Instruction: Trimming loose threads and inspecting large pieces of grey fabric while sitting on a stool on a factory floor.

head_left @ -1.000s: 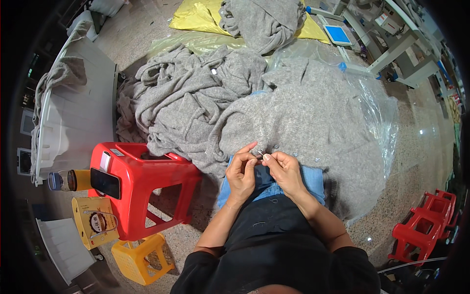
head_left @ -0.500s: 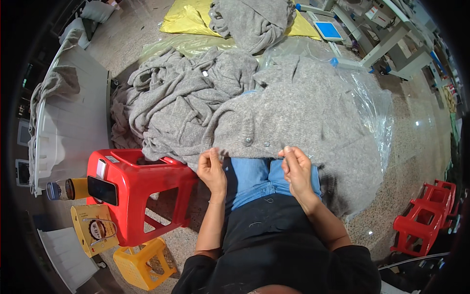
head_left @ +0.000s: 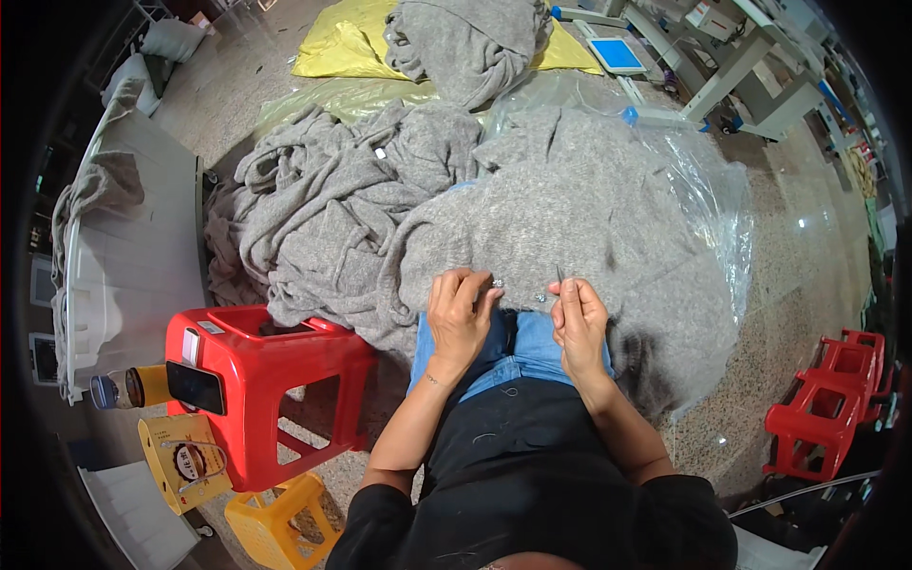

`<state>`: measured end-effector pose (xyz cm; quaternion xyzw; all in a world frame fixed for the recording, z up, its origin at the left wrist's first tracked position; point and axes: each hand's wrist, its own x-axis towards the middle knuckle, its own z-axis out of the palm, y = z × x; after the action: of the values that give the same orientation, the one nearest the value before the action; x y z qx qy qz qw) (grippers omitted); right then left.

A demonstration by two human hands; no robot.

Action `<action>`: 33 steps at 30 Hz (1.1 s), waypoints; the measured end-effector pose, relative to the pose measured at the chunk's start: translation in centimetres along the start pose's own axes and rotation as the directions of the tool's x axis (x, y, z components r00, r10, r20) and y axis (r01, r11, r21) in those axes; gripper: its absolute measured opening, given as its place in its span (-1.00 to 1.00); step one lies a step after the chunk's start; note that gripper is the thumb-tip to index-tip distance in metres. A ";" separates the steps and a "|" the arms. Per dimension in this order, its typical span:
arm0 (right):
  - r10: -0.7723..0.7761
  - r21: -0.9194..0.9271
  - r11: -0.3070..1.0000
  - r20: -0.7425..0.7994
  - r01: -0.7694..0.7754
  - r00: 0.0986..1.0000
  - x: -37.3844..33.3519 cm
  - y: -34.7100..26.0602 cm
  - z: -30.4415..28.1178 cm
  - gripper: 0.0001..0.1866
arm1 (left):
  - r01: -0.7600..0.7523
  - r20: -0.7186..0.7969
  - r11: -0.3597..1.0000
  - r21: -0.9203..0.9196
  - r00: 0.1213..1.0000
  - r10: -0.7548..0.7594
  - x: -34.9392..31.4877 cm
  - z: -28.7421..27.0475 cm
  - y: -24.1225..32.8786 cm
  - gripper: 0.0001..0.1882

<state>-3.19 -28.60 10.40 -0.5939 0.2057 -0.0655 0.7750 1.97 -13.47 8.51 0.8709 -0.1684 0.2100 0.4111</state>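
Observation:
A grey knitted garment (head_left: 560,218) lies over my lap and spreads forward onto the floor. Near its close edge sit two small shiny buttons, one (head_left: 497,283) at my left fingertips and another (head_left: 541,297) between my hands. My left hand (head_left: 460,318) rests at the garment's edge, thumb and forefinger curled together on the knit beside the first button. A pinch of my right hand (head_left: 579,323) holds a slim dark pointed tool (head_left: 559,274), its tip upward; its exact kind is too small to tell.
More grey knitwear (head_left: 332,199) is heaped at the left, with another pile (head_left: 465,47) on yellow sheeting. A red stool (head_left: 252,380) bearing a phone (head_left: 197,388) stands at my left, beside a yellow stool (head_left: 275,527). Red stools (head_left: 812,418) stand at the right.
My left hand has moved right and slightly forward onto the garment's edge by a button. My right hand has shifted slightly, and the dark pointed tool now shows above its fingers.

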 end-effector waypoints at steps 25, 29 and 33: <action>0.311 0.092 0.938 0.194 -0.333 0.930 -2.4 -0.7 -2.0 -0.65 | 0.621 0.496 0.205 -0.757 0.749 -0.439 -3.3 2.5 2.7 -0.95; 0.400 0.031 0.909 0.213 -0.415 0.892 -2.7 0.1 -1.9 -0.65 | 0.436 0.333 0.521 -0.734 0.899 -0.283 -3.9 2.1 2.4 -0.96; 0.406 -0.010 0.911 0.192 -0.412 0.893 -2.7 0.1 -1.7 -0.65 | 0.385 0.325 0.607 -0.695 0.921 -0.212 -4.0 2.0 2.1 -0.97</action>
<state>-6.36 -29.14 10.58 -0.5290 0.2502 0.1526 0.7964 -1.96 -15.81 6.75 0.6569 -0.1333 -0.0430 0.7409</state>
